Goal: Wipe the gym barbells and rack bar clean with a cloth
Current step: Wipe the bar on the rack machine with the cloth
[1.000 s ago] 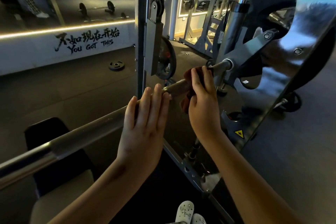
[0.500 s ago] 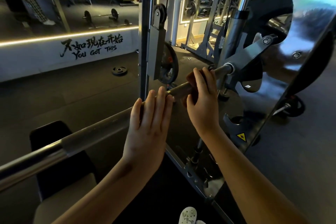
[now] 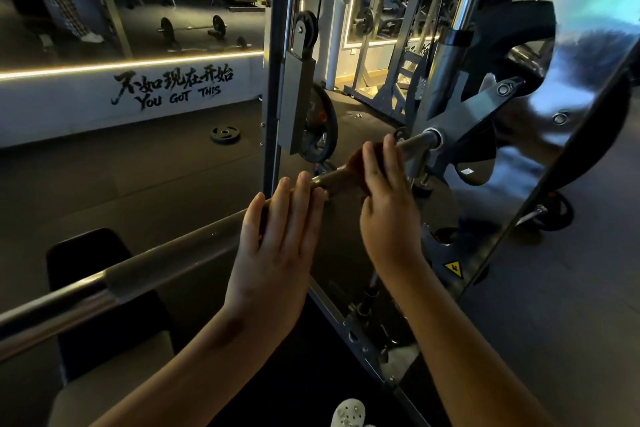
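A long steel rack bar [image 3: 166,263] runs from the lower left up to a grey carriage bracket [image 3: 460,121] on the right. My left hand [image 3: 277,253] rests on top of the bar with its fingers laid over it. Just to the right, my right hand [image 3: 388,204] grips a reddish-brown cloth [image 3: 353,161] wrapped round the bar, close to the bracket. Most of the cloth is hidden under the hand.
A grey upright post with a pulley [image 3: 298,55] stands right behind the bar. A black bench pad [image 3: 90,274] sits below the bar at left. A loose weight plate [image 3: 225,134] lies on the dark floor. A plate [image 3: 320,125] hangs on the rack.
My right hand with the cloth slid a little up the bar toward the bracket, then back slightly. The left hand stayed on the bar. The view shifted a bit.
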